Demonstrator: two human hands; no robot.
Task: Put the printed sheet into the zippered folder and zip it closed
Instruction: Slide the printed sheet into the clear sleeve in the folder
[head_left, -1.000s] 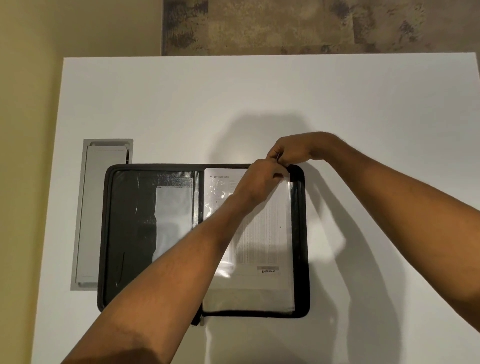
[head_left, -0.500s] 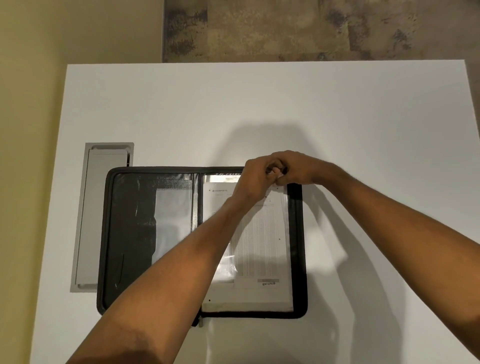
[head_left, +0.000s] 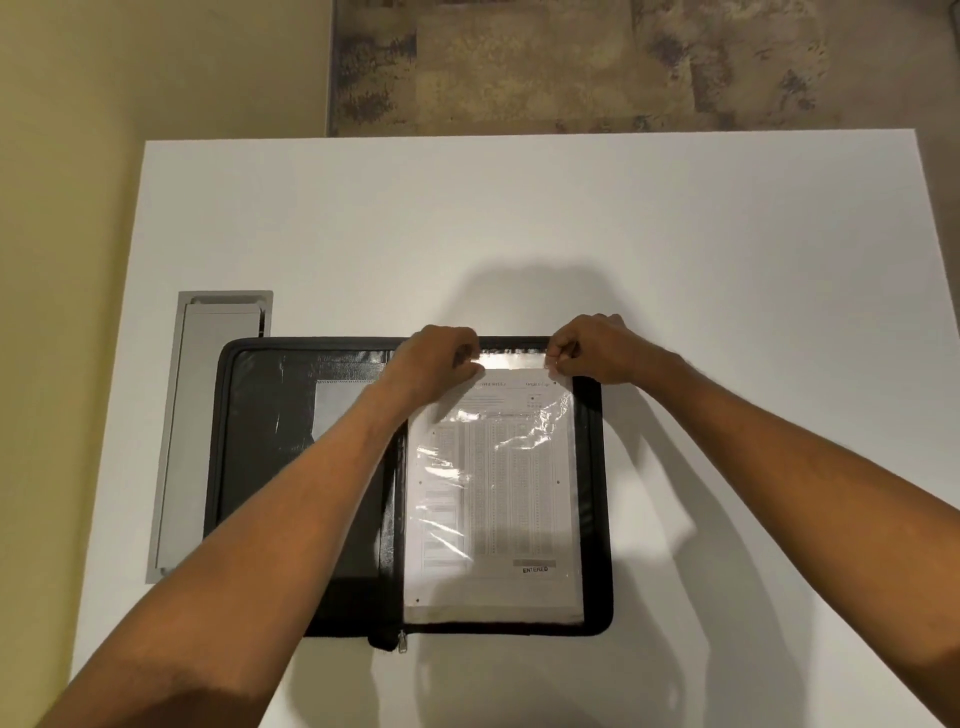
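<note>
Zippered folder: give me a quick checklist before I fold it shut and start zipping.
1. Printed sheet inside the clear sleeve on the folder's right half: ok.
2. Sheet and sleeve within the zipper border: ok.
3. Hands off the folder: not ok; left hand and right hand both pinch the sleeve's top edge.
4. Zipper pull in sight at the near edge by the spine: ok.
5. Zipper track free all round: cannot tell; the left arm covers part.
</note>
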